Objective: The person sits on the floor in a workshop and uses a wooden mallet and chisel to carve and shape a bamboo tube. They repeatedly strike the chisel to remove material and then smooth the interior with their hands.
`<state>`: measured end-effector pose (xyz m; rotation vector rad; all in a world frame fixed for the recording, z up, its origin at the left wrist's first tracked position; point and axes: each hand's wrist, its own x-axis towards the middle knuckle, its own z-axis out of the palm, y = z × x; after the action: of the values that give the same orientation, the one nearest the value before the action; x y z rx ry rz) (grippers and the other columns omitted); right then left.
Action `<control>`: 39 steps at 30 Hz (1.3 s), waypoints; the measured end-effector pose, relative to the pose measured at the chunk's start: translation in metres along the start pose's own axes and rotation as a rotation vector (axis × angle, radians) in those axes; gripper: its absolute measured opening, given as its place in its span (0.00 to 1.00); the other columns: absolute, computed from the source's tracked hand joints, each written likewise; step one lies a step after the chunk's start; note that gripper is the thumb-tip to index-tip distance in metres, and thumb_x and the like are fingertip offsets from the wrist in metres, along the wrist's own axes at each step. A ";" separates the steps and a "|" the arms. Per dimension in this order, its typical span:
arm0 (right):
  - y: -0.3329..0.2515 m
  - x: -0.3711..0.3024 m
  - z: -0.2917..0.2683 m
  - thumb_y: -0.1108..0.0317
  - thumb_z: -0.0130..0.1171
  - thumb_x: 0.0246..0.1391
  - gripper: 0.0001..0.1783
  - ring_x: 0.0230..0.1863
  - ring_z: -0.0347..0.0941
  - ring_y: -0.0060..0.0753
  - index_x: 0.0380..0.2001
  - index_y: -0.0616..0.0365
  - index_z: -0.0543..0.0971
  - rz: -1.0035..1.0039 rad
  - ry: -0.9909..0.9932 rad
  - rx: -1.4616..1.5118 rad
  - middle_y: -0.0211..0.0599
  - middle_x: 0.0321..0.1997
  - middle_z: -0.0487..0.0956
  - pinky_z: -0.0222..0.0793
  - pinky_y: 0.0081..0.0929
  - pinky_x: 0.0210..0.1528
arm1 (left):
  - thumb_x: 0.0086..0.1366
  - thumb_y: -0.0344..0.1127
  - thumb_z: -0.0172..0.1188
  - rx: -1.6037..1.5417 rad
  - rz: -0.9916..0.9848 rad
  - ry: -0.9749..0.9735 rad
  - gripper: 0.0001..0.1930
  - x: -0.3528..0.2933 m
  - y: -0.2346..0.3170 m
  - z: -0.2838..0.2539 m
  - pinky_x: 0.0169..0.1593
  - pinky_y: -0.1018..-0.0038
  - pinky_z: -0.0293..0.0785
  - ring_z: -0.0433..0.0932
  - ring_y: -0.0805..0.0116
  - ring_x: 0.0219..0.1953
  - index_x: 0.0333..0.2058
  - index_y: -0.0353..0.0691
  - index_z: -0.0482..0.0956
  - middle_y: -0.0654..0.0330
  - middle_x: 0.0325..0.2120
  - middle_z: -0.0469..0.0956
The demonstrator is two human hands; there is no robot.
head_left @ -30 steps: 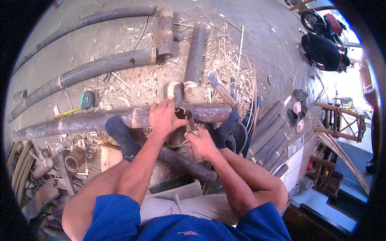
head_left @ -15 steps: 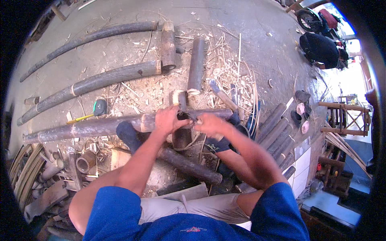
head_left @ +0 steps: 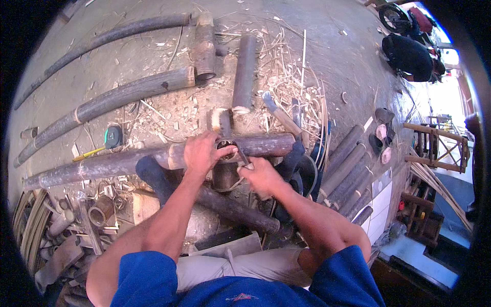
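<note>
Bamboo tube (head_left: 225, 180), short and dark, sits in the middle of the scene, with its open end turned up to us. We cannot tell if it stands straight or leans. The left hand (head_left: 200, 153) is bent round the left side of the rim, its thumb lying over the opening and its other fingers mostly hidden. The right hand (head_left: 261, 177), to the right and a bit nearer, is curled tight round a knife (head_left: 242, 155), and the blade reaches up to the right side of the rim.

We think the big worry is that thumb: it is just beside the blade, so one slip on the hard wood could cut it. If the left hand lets the tube turn, the blade could jump too. The rim could also split if the knife digs in too deep.

Just behind the tube, a long pole (head_left: 123, 163) lies from left to right. The left foot (head_left: 153, 176) and right foot (head_left: 290, 161), both in dark covers, are near, so we think a dropped knife could hurt them. Farther out, wood chips (head_left: 284, 92) lie all about, and a foot could slide on them.
</note>
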<state>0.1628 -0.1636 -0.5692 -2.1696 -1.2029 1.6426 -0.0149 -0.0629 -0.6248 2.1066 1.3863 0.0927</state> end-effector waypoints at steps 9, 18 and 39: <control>0.006 0.032 -0.024 0.52 0.61 0.49 0.25 0.37 0.80 0.66 0.35 0.67 0.80 -0.166 -0.140 -0.284 0.64 0.32 0.81 0.76 0.53 0.43 | 0.48 0.73 0.66 0.101 0.180 -0.038 0.41 -0.010 -0.014 -0.017 0.57 0.58 0.68 0.79 0.57 0.52 0.52 0.46 0.80 0.56 0.49 0.81; 0.006 -0.005 0.062 0.58 0.60 0.59 0.17 0.22 0.74 0.31 0.40 0.62 0.75 -0.085 -0.003 0.241 0.35 0.25 0.79 0.71 0.34 0.28 | 0.39 0.65 0.74 0.205 0.201 0.037 0.45 -0.017 -0.033 -0.002 0.55 0.55 0.70 0.78 0.54 0.51 0.55 0.46 0.75 0.56 0.47 0.81; -0.047 -0.005 0.107 0.57 0.61 0.60 0.14 0.18 0.70 0.29 0.35 0.54 0.71 0.090 -0.037 1.279 0.30 0.23 0.71 0.69 0.33 0.19 | 0.45 0.62 0.73 0.025 0.183 0.077 0.38 -0.017 -0.041 0.008 0.57 0.60 0.66 0.77 0.60 0.54 0.52 0.47 0.81 0.60 0.51 0.81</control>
<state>0.0465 -0.1699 -0.5797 -1.3234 0.0848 1.7086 -0.0529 -0.0700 -0.6483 2.2682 1.2409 0.2330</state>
